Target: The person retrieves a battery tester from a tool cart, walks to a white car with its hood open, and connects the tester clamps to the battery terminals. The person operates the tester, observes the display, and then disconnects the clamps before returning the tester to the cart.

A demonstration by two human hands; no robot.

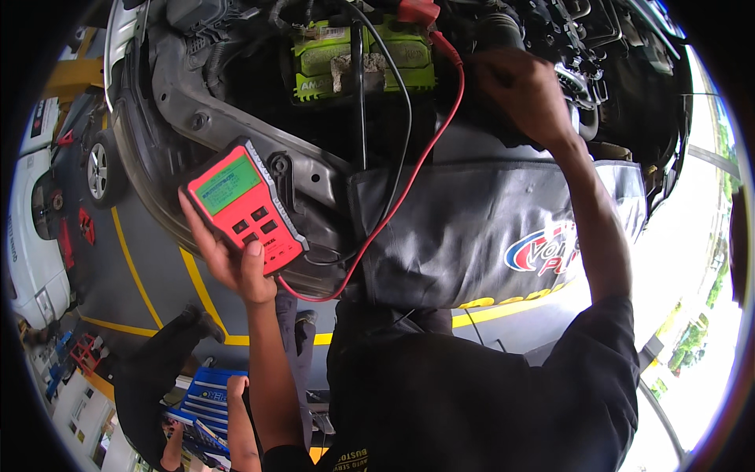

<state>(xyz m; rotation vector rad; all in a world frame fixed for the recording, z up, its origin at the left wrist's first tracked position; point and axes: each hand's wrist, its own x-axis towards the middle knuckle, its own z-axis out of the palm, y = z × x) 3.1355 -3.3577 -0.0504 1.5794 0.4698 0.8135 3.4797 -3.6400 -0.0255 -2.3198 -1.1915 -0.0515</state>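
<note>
My left hand (233,271) grips a red handheld battery tester (250,211) with a lit green screen; the thumb rests low on its front, by the buttons. A red cable (409,179) and a black cable (408,118) run from the tester up to the battery. The green car battery (314,64) sits in the engine bay, and a red clamp (418,11) is at its upper right. My right hand (525,90) reaches in right of the battery, near a dark ribbed hose (500,33). Its fingers look curled, but deep shadow hides what they hold.
A black fender cover (464,244) hangs over the car's front edge before me. Metal bodywork (228,130) borders the bay at left. Another person (153,377) is at lower left, beside a blue tool cart (212,393). A wheel (101,169) and white vehicle (35,259) stand farther left.
</note>
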